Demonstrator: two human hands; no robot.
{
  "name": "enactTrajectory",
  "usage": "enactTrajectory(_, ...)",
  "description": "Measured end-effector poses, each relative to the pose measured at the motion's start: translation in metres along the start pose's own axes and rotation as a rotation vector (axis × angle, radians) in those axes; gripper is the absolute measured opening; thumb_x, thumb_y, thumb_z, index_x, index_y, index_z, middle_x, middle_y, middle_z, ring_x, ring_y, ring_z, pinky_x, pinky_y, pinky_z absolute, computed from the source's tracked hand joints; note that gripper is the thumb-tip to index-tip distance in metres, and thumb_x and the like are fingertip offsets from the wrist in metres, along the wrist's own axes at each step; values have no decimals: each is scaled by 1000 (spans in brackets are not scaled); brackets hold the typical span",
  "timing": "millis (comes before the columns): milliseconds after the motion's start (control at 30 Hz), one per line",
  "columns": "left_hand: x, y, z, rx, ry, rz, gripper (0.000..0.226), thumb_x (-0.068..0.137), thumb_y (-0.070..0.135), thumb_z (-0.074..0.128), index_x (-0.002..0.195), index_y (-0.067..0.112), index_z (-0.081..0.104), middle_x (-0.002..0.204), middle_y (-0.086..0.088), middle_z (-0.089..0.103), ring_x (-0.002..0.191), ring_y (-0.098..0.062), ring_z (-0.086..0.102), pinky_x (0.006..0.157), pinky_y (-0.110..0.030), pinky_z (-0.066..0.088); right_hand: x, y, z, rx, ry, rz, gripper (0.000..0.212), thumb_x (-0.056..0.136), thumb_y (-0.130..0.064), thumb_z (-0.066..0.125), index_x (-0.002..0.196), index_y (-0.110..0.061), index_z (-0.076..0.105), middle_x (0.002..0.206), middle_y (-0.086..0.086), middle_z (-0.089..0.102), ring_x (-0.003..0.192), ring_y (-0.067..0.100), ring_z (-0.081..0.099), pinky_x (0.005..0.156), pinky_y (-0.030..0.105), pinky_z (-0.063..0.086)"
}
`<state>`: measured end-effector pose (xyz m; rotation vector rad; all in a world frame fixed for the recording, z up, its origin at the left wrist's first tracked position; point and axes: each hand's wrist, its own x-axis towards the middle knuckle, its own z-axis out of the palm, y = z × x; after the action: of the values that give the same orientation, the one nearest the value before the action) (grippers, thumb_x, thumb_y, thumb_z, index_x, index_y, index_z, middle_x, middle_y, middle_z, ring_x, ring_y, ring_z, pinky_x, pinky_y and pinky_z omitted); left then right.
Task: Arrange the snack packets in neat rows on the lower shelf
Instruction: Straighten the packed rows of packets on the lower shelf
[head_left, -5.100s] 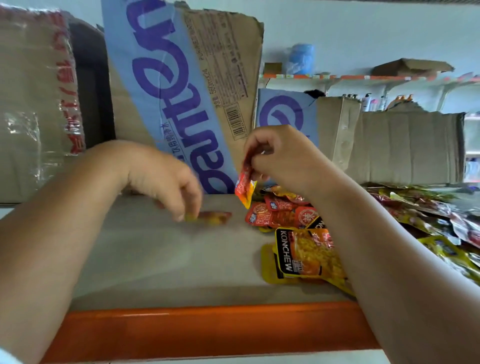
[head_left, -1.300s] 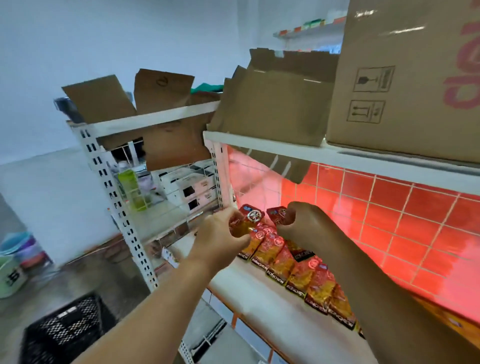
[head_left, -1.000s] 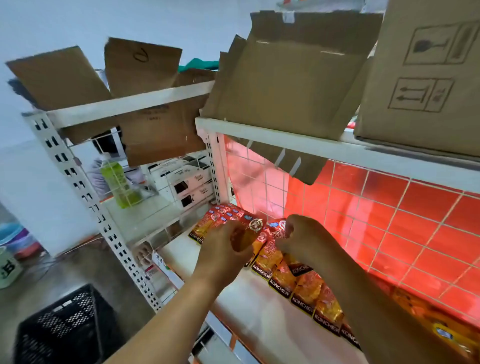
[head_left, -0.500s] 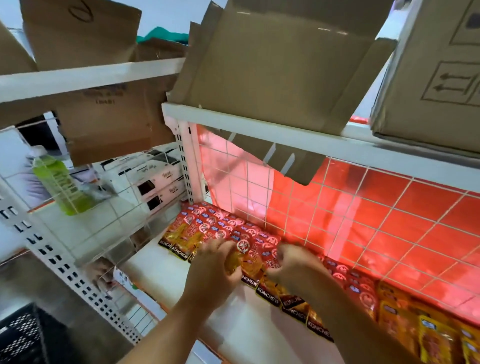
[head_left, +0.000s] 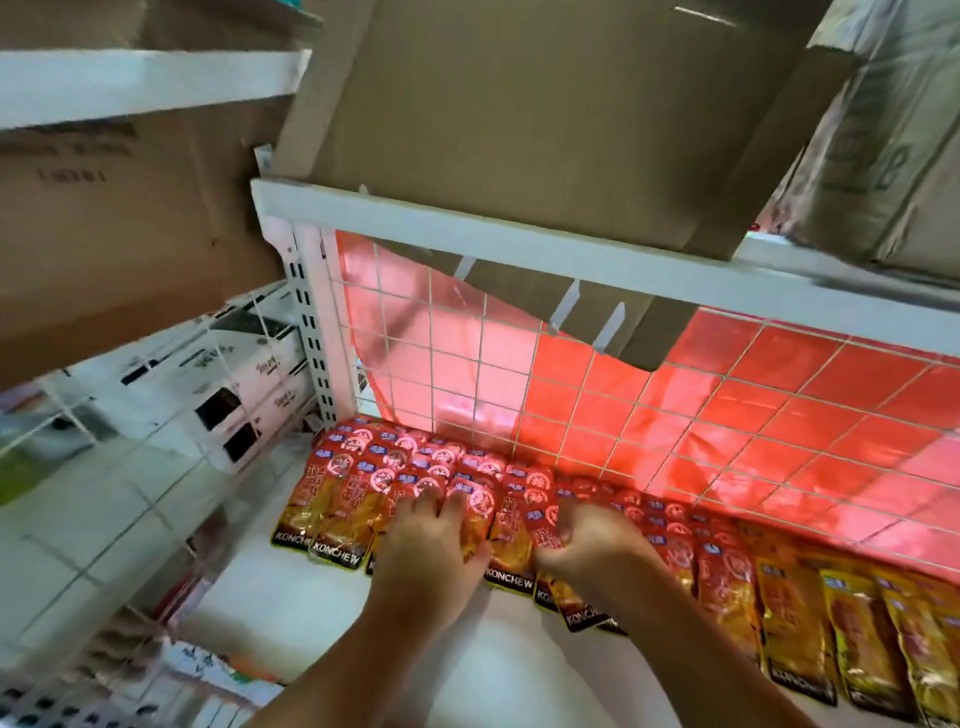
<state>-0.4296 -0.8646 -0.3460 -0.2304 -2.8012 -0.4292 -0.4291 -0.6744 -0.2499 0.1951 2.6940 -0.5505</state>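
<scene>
Left hand (head_left: 428, 545) flat, fingers straight, pressing down on the snack packets (head_left: 337, 512). Right hand (head_left: 592, 543) just beside it, fingers curled and pinching the top of a packet in the same row.

Change: a second ago the left hand was holding a packet above the row, clear of it. Now that hand holds nothing and lies on the row, so the packet looks to be down and one more slot filled. Both hands sit lower and closer to the shelf than half a second ago. Judgement: this is the seating and straightening step, not a fresh pick.

Packets lie on the lower shelf (head_left: 311, 613), overlapping like shingles, in rows running from the upright post (head_left: 317, 322) along the wire grid (head_left: 524, 395). The front strip of the shelf is bare.

Materials: glossy red-and-orange foil pouches, flat and rectangular with a dark bottom band, likely slippery. Yellow packets (head_left: 857, 639) continue the line to the right. The shelf is smooth white board. A dull brown cardboard box (head_left: 519, 114) sits above with its flap hanging down.
</scene>
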Motion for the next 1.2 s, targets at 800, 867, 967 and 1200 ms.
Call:
enactTrajectory(800,-7,-51,15,-100,-23,392,53,84,51,57,132,29,64,138,6,58,114,-29,52,97,-54,41,18,-49,66,8,260,295,54,85,-58,63,123,-22,54,127,8,51,111,29,57,91,36,49)
enactTrajectory(867,-7,-51,15,-109,-22,392,52,84,51,55,130,29,64,138,6,59,115,-29,52,97,-55,41,21,-51,69,-6,263,305,60,85,-60,63,129,-21,52,137,12,47,120,33,55,96,38,50)
enactTrajectory(967,-6,-51,15,-125,-8,400,51,83,49,57,128,28,66,137,5,61,114,-30,54,97,-55,41,23,-52,72,-6,262,315,63,85,-60,64,131,-19,50,140,14,44,121,34,55,97,40,52)
enactTrajectory(1200,-6,-52,15,-130,-10,404,49,82,49,60,126,28,69,136,5,62,112,-29,53,96,-52,39,22,-51,72,-13,257,317,61,88,-57,63,132,-18,48,142,14,43,121,33,55,97,37,49)
